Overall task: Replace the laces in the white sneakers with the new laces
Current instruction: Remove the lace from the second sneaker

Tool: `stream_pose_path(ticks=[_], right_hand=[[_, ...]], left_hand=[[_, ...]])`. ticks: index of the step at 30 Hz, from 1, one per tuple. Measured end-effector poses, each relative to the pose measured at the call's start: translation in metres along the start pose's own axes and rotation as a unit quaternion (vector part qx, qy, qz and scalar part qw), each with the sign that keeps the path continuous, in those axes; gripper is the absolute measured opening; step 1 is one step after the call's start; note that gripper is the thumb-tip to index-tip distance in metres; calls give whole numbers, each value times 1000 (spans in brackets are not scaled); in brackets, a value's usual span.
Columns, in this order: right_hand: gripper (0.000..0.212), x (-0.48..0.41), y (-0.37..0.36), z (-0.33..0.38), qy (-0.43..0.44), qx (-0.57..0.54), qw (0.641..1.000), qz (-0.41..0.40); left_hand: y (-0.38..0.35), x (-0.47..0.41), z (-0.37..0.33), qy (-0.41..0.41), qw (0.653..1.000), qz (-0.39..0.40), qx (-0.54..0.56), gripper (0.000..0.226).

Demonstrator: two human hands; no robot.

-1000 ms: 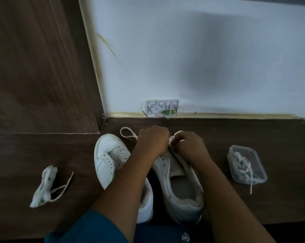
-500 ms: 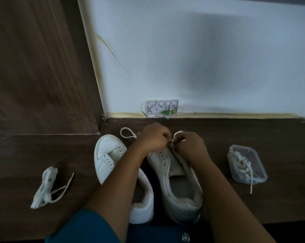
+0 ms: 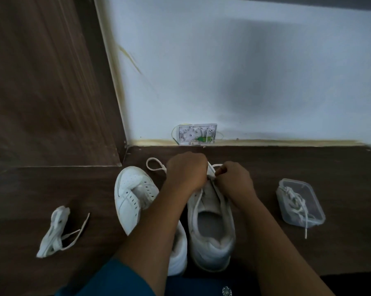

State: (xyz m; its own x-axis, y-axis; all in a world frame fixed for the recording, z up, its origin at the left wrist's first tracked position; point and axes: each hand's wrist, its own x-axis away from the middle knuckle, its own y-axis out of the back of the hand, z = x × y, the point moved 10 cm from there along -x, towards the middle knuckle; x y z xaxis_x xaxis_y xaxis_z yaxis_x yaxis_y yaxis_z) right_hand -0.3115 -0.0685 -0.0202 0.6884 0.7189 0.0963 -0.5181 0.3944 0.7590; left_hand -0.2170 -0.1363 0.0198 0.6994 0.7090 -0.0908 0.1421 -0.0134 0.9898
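Note:
Two white sneakers stand side by side on the dark wooden surface, toes toward the wall. The left sneaker (image 3: 133,195) has bare eyelets. Over the toe end of the right sneaker (image 3: 212,227) both hands work a white lace (image 3: 155,165), whose loop trails out to the left. My left hand (image 3: 186,171) grips the lace with curled fingers. My right hand (image 3: 233,180) pinches the lace at the front eyelets. The hands hide that shoe's toe.
A bundle of white laces (image 3: 56,231) lies at the left. A clear plastic box (image 3: 299,201) holding another lace sits at the right, one lace end hanging out. A small white junction box (image 3: 197,136) sits against the wall.
Both hands have shifted slightly up and toward the shoe's toe, drawing closer together on the lace. The sneakers and the other laces have not moved.

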Motion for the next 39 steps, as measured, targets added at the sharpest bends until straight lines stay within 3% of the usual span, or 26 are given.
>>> stream_pose_path(ticks=[3,8,10,11,12,13,14,15,16,17,18,19,21,22,23,25,28,30,32,33,34,35,36,37,38,39], right_hand=[[7,-1,-2,-1,1,1,1000,11],[8,-1,-2,-2,5,-26,1000,8],[10,0,1,-3,4,-39,999,-1],[13,0,2,-3,1,-41,999,-3],[15,-1,2,-5,-3,-41,999,-3],[16,-1,2,-6,-8,-41,999,-1],[17,-1,2,-6,-11,-39,999,0],[16,-2,2,-6,-13,-39,999,2],[16,-2,1,-5,-13,-38,999,2],[16,-1,1,-5,-13,-37,999,2],[16,-1,1,-4,-15,-36,999,1],[17,0,1,-4,-17,-37,999,1],[16,1,1,-3,-12,-37,999,-5],[14,1,1,-3,-8,-36,999,-7],[11,0,1,-2,-6,-33,999,-5],[8,0,0,-2,-5,-29,1000,1],[10,-3,-1,-4,-5,-36,999,1],[9,-3,-1,-4,-3,-33,999,0],[8,-3,-1,-5,-6,-28,1000,1],[7,-3,0,-5,-7,-25,1000,2],[8,-3,0,-6,-9,-23,1000,3],[8,-3,1,-6,-9,-25,1000,4],[9,-2,1,-6,-9,-28,1000,5],[10,-2,0,-5,-6,-31,999,5],[9,-1,-1,-3,-3,-31,1000,5],[8,-1,-3,-1,-1,-28,1000,6]], left_hand=[[-1,-1,-6,3,999,13,-32,17],[-14,3,-4,13,998,57,8,18],[-14,-1,1,24,991,66,116,16],[-10,-2,6,40,969,62,238,15],[-3,-1,13,72,911,55,402,18],[5,3,18,95,808,36,580,28],[12,5,24,97,682,14,725,36],[19,7,26,75,563,7,823,36],[26,10,25,53,482,14,875,30],[25,10,24,46,454,28,889,23],[19,9,23,57,485,41,872,17],[9,7,26,77,581,43,809,13],[-4,-1,31,78,836,25,542,11],[-8,-4,24,50,922,25,383,23],[-13,-5,15,22,970,24,239,32],[-8,-3,3,9,998,-10,64,30],[3,0,-6,7,998,-38,-51,15],[0,-1,-9,2,998,-17,-56,15],[-2,-2,-9,-2,999,30,44,15],[3,-2,-4,14,982,39,184,15],[12,0,2,43,924,38,378,20],[22,2,9,56,817,18,574,26],[28,2,16,53,687,2,725,30],[31,4,17,39,568,10,822,29],[30,7,15,33,489,29,871,26],[24,7,12,41,473,48,879,23]])
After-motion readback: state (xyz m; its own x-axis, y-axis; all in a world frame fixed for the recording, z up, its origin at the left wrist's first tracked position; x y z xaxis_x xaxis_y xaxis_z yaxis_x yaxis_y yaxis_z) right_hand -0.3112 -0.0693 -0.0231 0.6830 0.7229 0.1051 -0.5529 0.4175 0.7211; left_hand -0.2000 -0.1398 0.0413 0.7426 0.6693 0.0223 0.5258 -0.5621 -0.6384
